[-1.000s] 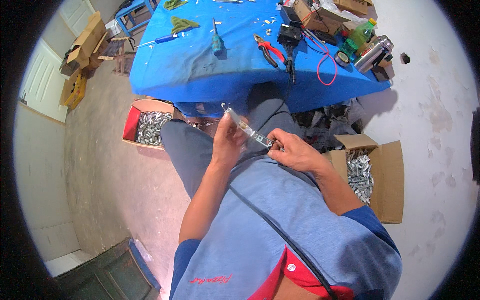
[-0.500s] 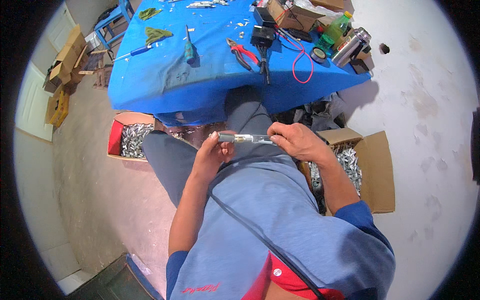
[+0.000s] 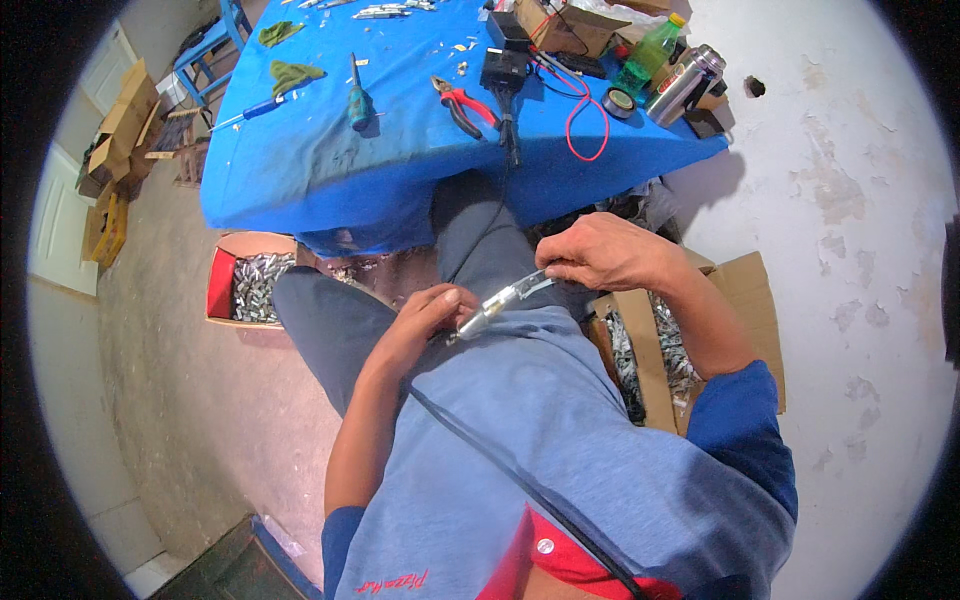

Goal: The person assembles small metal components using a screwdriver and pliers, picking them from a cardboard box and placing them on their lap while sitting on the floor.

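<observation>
Above my lap, a slim tube [image 3: 503, 300], silver at one end and clear at the other, slants up to the right. My right hand [image 3: 605, 252] pinches its clear upper end between thumb and fingers. At the silver lower end, my left hand [image 3: 424, 316] has its fingers curled against the tube; part of their grip is hidden. Small parts inside the clear section are too blurred to name. A black cord [image 3: 490, 235] hangs from the table toward my lap.
A blue-covered table [image 3: 330, 180] ahead bears pliers [image 3: 466, 105], screwdrivers [image 3: 360, 105], a black power adapter [image 3: 503, 70], a green bottle [image 3: 650, 55] and a steel flask [image 3: 685, 88]. Boxes of metal pieces stand at left [image 3: 225, 285] and right [image 3: 755, 320].
The tube has tilted, its silver end lower and its clear end raised. My right hand has moved slightly up and right; my left hand has turned and lowered. The view has shifted a little.
</observation>
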### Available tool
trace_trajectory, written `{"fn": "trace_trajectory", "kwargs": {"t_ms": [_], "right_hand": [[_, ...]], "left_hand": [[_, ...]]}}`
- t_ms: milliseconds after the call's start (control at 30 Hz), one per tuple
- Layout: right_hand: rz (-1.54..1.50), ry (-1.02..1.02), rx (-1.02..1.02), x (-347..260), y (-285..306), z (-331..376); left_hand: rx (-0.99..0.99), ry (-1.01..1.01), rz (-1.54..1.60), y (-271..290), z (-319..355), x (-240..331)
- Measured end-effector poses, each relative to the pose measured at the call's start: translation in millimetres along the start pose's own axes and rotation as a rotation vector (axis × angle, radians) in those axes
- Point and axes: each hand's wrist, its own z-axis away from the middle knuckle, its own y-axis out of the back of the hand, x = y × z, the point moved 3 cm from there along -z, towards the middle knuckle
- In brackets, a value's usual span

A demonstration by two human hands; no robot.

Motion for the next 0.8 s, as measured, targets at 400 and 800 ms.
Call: {"fn": "trace_trajectory", "kwargs": {"t_ms": [400,800], "right_hand": [[0.563,0.130,0.325,-11,-43,-37],[0.067,0.129,0.400,2,-81,-50]], "left_hand": [[0.213,0.004,-0.153,-18,-17,0],[0.202,0.023,-0.151,-23,-11,-6]]}}
